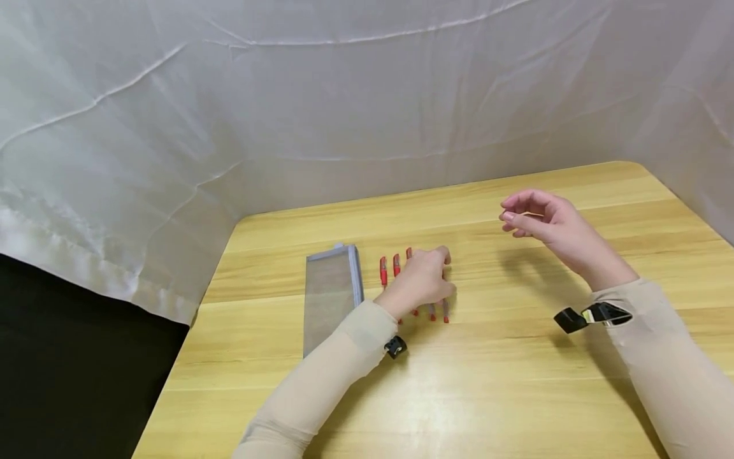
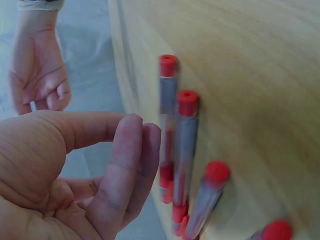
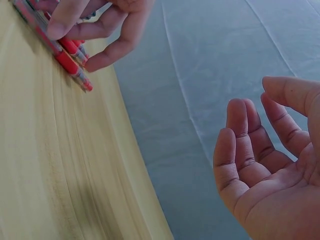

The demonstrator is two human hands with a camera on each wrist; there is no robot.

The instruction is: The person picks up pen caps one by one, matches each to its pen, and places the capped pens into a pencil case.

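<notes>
Red-capped pens (image 1: 395, 271) lie side by side in a short row on the desk (image 1: 487, 382), long axes running near to far, caps toward the far side. The left hand (image 1: 418, 280) is directly over the row, fingers (image 2: 125, 165) loosely bent and just above the pens; whether they touch any cannot be told. The right hand (image 1: 545, 223) hovers well to the right, raised, fingers (image 3: 240, 155) relaxed and half-curled, holding nothing. A grey mesh pouch (image 1: 329, 296) lies just left of the pens. White cloth (image 1: 344, 95) hangs behind the pale wood.
</notes>
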